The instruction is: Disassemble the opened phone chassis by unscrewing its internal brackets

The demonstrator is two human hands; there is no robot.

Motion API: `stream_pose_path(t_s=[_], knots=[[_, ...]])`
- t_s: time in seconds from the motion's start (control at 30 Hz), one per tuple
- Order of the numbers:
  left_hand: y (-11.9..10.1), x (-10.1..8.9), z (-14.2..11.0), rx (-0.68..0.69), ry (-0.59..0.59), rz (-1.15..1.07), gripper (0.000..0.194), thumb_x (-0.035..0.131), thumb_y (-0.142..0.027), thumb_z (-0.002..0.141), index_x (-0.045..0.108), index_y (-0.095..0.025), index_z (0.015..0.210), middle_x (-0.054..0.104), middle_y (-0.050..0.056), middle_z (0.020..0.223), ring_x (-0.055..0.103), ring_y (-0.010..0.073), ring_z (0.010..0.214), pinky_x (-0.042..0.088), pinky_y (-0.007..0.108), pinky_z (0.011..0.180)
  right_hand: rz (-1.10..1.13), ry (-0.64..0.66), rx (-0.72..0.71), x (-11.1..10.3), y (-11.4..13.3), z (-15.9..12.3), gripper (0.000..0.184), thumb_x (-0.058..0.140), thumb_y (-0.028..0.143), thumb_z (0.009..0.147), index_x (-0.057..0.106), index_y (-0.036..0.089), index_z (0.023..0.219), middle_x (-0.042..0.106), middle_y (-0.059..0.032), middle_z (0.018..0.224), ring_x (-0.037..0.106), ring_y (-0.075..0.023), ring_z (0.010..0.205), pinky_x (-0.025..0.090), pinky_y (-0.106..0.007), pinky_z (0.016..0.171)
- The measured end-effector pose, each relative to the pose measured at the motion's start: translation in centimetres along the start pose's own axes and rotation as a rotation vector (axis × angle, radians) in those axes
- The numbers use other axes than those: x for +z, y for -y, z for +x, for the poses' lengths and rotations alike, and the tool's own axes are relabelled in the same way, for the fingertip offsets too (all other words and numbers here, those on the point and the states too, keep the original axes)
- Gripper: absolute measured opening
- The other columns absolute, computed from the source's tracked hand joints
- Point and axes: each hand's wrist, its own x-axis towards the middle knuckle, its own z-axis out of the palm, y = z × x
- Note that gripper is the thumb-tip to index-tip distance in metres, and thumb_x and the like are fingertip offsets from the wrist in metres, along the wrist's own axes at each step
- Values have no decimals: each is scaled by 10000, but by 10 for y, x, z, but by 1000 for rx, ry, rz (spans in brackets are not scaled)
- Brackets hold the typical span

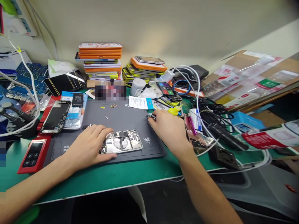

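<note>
An opened phone with its insides bare lies on a dark grey work mat. My left hand rests on the phone's left end, fingers curled round its edge. My right hand is at the mat's right edge, fingers closed on a small dark tool or part that I cannot name. A few tiny loose parts lie on the mat behind the phone.
A phone screen and a battery pack lie at the left on a red tray. Stacks of orange and yellow boxes stand at the back. Tangled cables and packets crowd the right. A red device sits near the front left.
</note>
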Motion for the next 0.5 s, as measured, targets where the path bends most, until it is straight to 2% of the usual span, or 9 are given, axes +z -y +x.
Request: stream_pose_path(t_s=[0.2, 0.33, 0.5], knots=[[-3, 0, -1, -21, 7, -2, 685, 604, -723, 1006, 544, -176, 1414, 700, 148, 1323, 675, 329, 1117, 529, 464, 963, -67, -39, 24, 6, -4, 2, 308, 473, 275, 1041, 742, 125, 1053, 802, -207, 1075, 773, -316, 858, 417, -354, 625], [-3, 0, -1, -33, 24, -8, 692, 613, -725, 1000, 541, -189, 1432, 697, 146, 1339, 675, 330, 1130, 526, 461, 974, -87, -60, 31, 10, -6, 2, 329, 453, 269, 1053, 742, 117, 1080, 792, -223, 1083, 764, -310, 834, 417, -360, 622], [-3, 1, -2, -12, 29, 12, 707, 621, -712, 1003, 535, -162, 1438, 694, 159, 1343, 673, 340, 1139, 527, 473, 985, -40, -101, 7, 10, -1, -1, 364, 435, 326, 1069, 715, 124, 1186, 750, -208, 1220, 730, -305, 841, 389, -363, 608]])
